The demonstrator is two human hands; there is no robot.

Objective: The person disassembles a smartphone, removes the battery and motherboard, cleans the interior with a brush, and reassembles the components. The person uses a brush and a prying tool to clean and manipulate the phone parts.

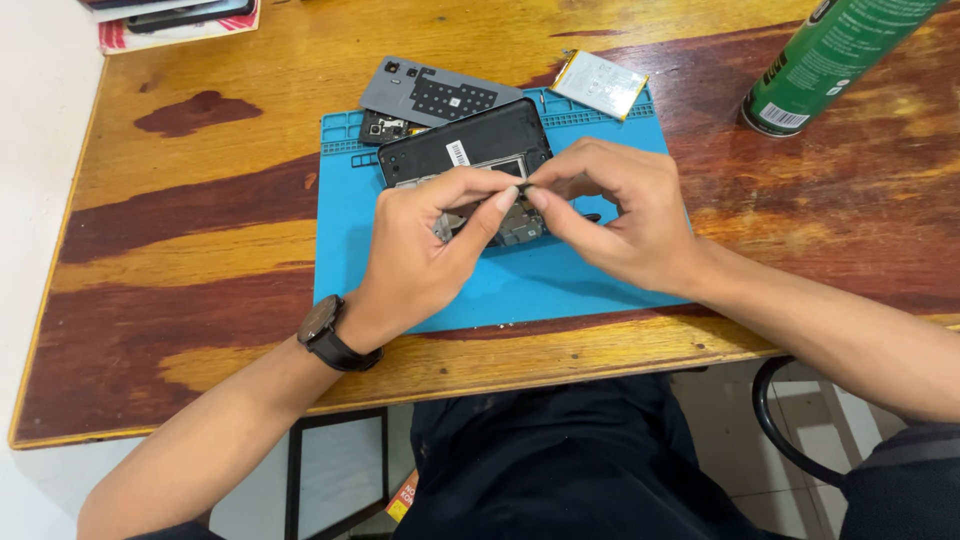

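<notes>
Both forearms are bare, with no sleeves showing. The left hand (420, 250) has a dark round-faced wristwatch (322, 325) on a black strap just behind it, well back from the fingers. The right hand (620, 215) wears nothing at the wrist. Dark navy clothing (560, 460) covers the lap below.

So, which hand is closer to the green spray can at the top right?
The right hand. It is over the blue mat, below and left of the green spray can. The left hand is farther left, beyond the right hand.
</notes>
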